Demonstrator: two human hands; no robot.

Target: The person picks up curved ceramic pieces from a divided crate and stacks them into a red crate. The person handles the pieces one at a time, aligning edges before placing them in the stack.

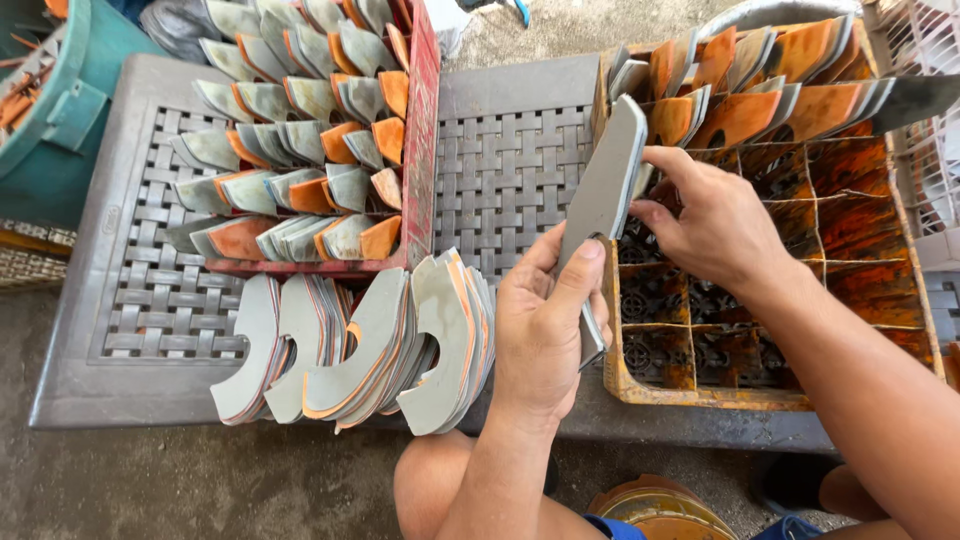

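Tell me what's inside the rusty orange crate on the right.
The crate holds upright grey-and-orange plates along its far row. The nearer compartments show only dark grid bottom. The right hand covers part of them.

Grey blades (440, 335) edged in orange rust are seen beside a red crate (420, 150), a rust-orange divided crate (700, 395) and a teal bin (60, 120), all on a grey-brown table (510, 150) marked with a woven lattice pattern.

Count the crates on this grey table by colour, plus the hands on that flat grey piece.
Red crate: 1
Orange crate: 1
Hands on the grey piece: 2, the left hand and the right hand
Total: 4
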